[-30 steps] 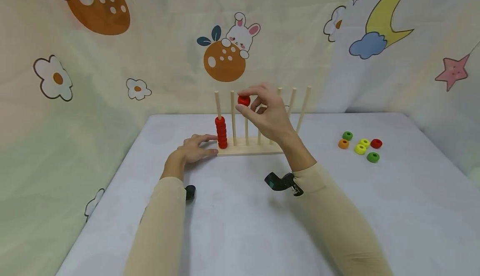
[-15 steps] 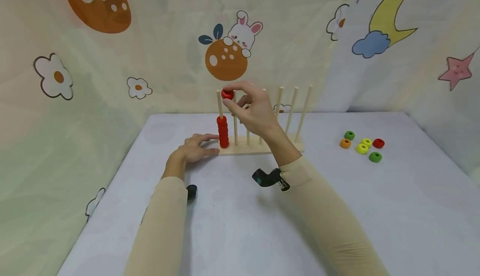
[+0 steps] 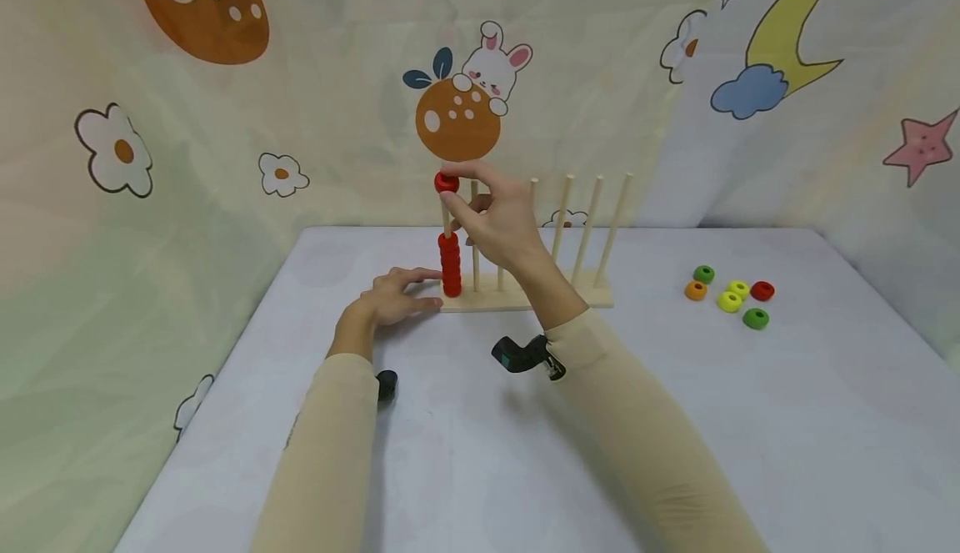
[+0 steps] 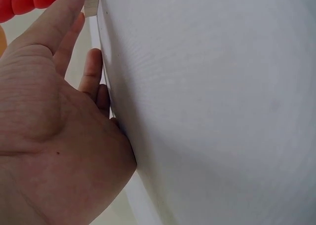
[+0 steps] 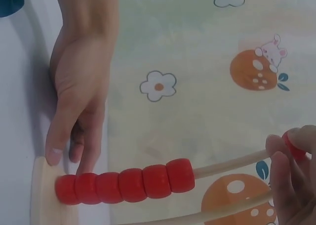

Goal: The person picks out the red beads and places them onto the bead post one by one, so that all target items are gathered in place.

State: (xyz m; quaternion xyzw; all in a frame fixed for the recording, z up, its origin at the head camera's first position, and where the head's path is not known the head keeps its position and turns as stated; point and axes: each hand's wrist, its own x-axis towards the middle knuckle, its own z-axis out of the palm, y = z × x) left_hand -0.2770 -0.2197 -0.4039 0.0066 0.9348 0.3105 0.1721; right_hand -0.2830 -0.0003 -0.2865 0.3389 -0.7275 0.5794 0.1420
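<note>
In the head view my right hand (image 3: 501, 219) pinches a red bead (image 3: 446, 183) between thumb and forefinger at the tip of the leftmost peg (image 3: 446, 218). Whether the peg has entered its hole cannot be seen. Several red beads (image 5: 132, 184) are stacked at the bottom of that peg, as the right wrist view shows. My left hand (image 3: 392, 296) lies low beside the rack, its fairly straight thumb and fingers touching the left end of the wooden base (image 3: 495, 299). The left wrist view shows the left palm (image 4: 64, 136) and part of the red stack (image 4: 23, 2).
More bare pegs (image 3: 588, 228) rise along the base toward the right. Loose beads lie on the white table (image 3: 465, 436) at the right: green (image 3: 756, 319), orange (image 3: 696, 290), yellow (image 3: 730, 302) and red (image 3: 762, 290). A patterned cloth (image 3: 345, 103) hangs behind.
My right hand has carried the red bead leftward past other pegs, up to the top of the leftmost one. The left hand has stayed at the base's end.
</note>
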